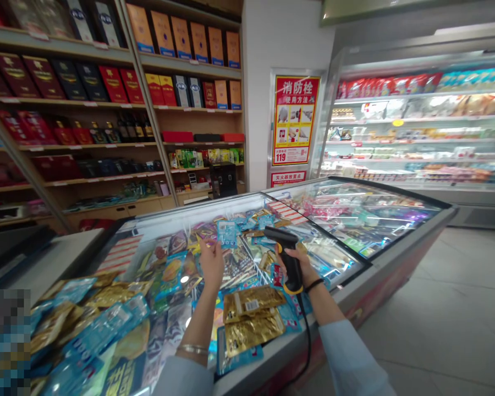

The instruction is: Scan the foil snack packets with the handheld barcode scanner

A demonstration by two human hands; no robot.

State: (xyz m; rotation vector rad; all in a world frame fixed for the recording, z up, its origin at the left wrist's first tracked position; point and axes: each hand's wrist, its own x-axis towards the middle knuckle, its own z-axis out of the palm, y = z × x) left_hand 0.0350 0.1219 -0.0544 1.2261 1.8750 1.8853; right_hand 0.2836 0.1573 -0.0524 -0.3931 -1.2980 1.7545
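Observation:
My right hand (296, 263) is wrapped around a black and yellow barcode scanner (291, 258), its head pointing left and its cable hanging down over the freezer's edge. My left hand (212, 263) is closed, with its fingertips drawn together above the glass. A blue packet (227, 233) with a pale label is right beside those fingertips; I cannot tell whether they grip it. More blue packets (247, 221) lie just beyond. Nearer to me, gold packets (253, 313) with a barcode showing rest on blue ones, between my forearms.
The glass-topped chest freezer (412, 242) stretches away to the right. At the left, a heap of gold and blue packets (103, 324) lies on the glass. Behind are shelves of boxes (181, 66), a red fire-hydrant sign (295, 121) and a lit open fridge (421, 126).

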